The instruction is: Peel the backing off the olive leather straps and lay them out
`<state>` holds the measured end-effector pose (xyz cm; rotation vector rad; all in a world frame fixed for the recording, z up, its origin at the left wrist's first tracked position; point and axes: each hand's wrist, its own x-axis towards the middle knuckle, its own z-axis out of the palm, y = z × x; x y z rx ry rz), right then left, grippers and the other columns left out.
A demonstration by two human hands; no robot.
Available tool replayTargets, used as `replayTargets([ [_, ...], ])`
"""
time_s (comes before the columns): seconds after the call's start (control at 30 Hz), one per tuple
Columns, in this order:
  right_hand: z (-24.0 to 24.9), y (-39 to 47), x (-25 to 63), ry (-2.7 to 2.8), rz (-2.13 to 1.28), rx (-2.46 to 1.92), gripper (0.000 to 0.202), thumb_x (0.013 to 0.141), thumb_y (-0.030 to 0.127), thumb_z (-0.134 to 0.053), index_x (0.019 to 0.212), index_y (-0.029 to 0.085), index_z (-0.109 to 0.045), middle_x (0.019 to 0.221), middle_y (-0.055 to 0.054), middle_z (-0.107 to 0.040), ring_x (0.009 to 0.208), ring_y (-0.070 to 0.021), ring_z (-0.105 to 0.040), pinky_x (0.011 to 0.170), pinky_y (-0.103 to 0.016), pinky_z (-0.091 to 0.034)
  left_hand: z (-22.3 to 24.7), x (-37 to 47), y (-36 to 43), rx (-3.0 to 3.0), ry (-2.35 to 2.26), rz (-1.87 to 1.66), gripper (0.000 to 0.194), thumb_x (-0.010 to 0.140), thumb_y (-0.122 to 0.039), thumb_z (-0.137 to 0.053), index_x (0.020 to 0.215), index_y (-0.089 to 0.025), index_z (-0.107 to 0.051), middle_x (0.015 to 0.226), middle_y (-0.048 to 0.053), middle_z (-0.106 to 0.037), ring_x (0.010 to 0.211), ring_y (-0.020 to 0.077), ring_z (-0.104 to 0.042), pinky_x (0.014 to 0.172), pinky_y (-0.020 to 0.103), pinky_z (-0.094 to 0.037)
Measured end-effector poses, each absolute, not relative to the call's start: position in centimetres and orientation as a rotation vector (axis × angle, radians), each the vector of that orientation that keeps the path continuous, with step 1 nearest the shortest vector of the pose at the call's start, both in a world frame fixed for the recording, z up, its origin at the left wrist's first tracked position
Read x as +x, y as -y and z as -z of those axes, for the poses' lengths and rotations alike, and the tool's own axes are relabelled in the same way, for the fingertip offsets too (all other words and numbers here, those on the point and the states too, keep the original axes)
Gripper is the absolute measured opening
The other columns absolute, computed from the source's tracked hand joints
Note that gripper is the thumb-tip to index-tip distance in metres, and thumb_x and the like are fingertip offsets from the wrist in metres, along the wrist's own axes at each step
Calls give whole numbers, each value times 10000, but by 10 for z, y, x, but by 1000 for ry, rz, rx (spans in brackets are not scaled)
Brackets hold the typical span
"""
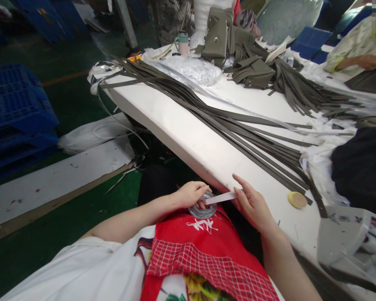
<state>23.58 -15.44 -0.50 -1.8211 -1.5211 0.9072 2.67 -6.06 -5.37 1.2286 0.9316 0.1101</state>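
Observation:
My left hand (192,194) is closed around a roll of tape (203,211), greyish and seen partly edge-on, held in front of the red apron. From the roll a short pale strip (221,197) stretches across to my right hand (249,202). Thumb and fingers of that hand pinch the strip's free end, while the index finger points outward. Both hands are just off the near edge of the white table (178,125). On the table beyond them lies a long bundle of dark olive straps (219,115).
A small yellow-rimmed roll (297,200) lies near the table's right side, beside a grey plastic container (344,230). Olive bags (217,37), clear plastic wrap (191,70) and a bottle (183,44) stand at the back. Another person's hand (371,62) is at upper right. Blue pallets (15,108) are left.

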Motion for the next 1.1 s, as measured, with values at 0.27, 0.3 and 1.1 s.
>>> replayTargets([
  [0.27, 9, 166, 292, 1030, -619, -1758, 429, 968, 485, -427, 1183, 168, -618, 491, 65, -444, 405, -110, -401, 427, -222, -326, 51, 28, 62, 1177, -943, -136, 381, 876, -512, -508, 965, -160, -626, 575, 20, -673, 535, 193, -671, 518, 276, -520],
  [0.3, 16, 166, 304, 1026, -537, -1821, 423, 964, 484, -417, 1150, 169, -628, 519, 47, -483, 431, -121, -444, 455, -235, -370, 51, 27, 62, 1175, -937, -144, 377, 872, -512, -514, 954, -161, -625, 580, 19, -674, 536, 193, -669, 524, 281, -524],
  [1.1, 32, 165, 189, 1932, -344, -1455, 176, 889, 132, -546, 973, 199, -686, 810, -40, -728, 710, -174, -650, 686, -302, -487, 50, 21, 64, 1488, -901, -292, 394, 923, -411, -453, 1014, -133, -717, 892, 80, -748, 817, 202, -687, 772, 306, -519],
])
